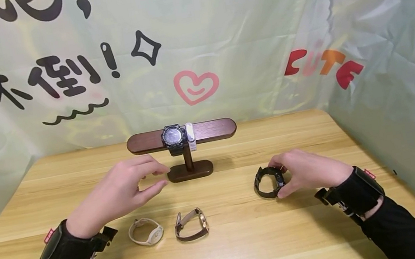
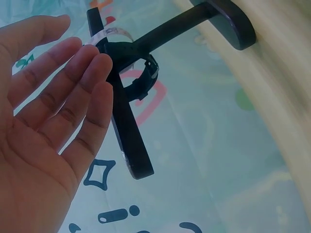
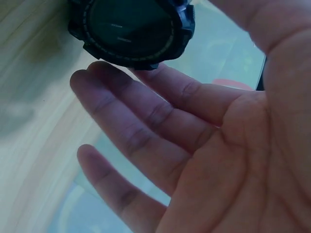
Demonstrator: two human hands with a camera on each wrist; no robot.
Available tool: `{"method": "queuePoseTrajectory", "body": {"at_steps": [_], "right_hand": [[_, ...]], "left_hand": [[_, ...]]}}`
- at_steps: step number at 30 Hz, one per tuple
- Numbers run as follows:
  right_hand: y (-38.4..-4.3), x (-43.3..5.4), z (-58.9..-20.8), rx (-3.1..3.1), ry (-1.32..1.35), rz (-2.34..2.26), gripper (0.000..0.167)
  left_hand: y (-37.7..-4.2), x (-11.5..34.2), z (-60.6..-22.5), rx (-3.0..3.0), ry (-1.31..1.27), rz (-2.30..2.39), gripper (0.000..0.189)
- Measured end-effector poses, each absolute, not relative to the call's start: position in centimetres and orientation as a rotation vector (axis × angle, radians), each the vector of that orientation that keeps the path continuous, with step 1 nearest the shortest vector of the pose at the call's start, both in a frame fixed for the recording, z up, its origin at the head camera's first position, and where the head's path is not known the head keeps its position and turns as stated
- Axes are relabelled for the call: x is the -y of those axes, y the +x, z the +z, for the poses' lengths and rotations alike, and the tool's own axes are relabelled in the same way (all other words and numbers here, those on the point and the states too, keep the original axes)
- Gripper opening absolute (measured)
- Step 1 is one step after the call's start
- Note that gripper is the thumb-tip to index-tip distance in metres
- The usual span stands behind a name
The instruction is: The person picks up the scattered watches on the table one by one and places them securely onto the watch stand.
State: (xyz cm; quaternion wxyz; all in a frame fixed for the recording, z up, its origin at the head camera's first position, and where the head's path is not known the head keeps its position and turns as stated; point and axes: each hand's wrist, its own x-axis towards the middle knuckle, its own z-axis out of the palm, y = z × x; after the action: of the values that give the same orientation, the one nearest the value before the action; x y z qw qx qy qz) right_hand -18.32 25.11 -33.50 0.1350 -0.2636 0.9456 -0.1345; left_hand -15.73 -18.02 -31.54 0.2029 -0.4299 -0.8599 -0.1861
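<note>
My right hand [image 1: 308, 171] pinches a black digital wristwatch [image 1: 269, 182] between thumb and fingers, at the right of the table. In the right wrist view the round dark dial of this watch [image 3: 132, 31] shows beside the fingertips. My left hand [image 1: 128, 189] hovers left of a dark wooden watch stand [image 1: 213, 130], its fingers loosely bent and holding nothing. A black digital watch [image 1: 173, 137] and a pale lilac band watch [image 1: 191, 137] sit side by side on the bar. The left wrist view shows the palm of my left hand [image 2: 53, 116] near the bar.
On the table [image 1: 251, 246], in front of the stand, lie a white wristwatch [image 1: 146, 232] and a brown-strapped wristwatch [image 1: 191, 226]. A pale printed cloth [image 1: 240, 28] hangs behind the table and along its right side.
</note>
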Motion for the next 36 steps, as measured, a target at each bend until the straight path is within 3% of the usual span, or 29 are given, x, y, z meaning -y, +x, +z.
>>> {"method": "queuePoseTrajectory", "body": {"at_steps": [19,36], "right_hand": [[-18.1,-24.1,-33.0,-2.772,-0.858,-0.461,0.067],[-16.9,-22.2,-31.4,-2.823,-1.001,-0.486,0.061]], "left_hand": [[-15.4,17.8,-31.5,2.433,-1.202,-0.520,0.019],[-14.9,17.2,-31.1,2.416,-1.228,-0.523,0.034]]}}
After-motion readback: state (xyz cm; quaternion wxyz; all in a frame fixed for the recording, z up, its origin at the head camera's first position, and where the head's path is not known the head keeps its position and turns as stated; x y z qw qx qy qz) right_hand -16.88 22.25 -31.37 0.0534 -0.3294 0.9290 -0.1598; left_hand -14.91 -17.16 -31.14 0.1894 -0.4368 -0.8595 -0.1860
